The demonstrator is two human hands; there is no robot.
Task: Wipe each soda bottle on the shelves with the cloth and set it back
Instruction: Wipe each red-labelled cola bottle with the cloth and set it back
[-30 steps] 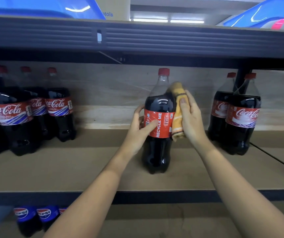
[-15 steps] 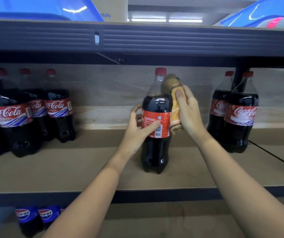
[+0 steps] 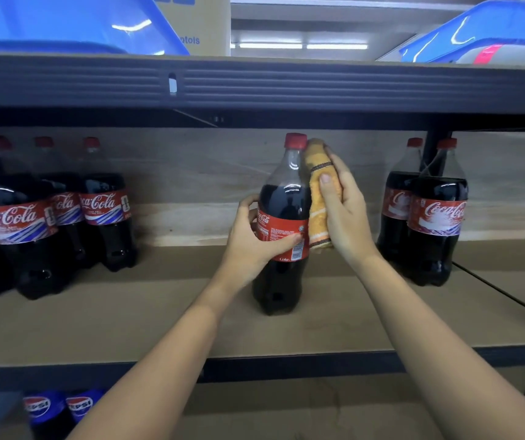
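Straight ahead from the head camera, a cola bottle [image 3: 281,223] stands upright near the middle of the brown shelf [image 3: 159,319], apart from the other bottles. The left hand [image 3: 251,239] has its grip wrapped round the red label, thumb across the front and fingers curled behind. The right hand [image 3: 342,211] presses a folded orange cloth [image 3: 318,198] flat against the bottle's right side, from the shoulder down to the label, fingers closed over the cloth. To the left stands a group of cola bottles [image 3: 96,204], to the right a pair of cola bottles [image 3: 435,214]. Two blue-labelled bottles [image 3: 58,408] show on the shelf below, and blue bins [image 3: 64,23] sit above.
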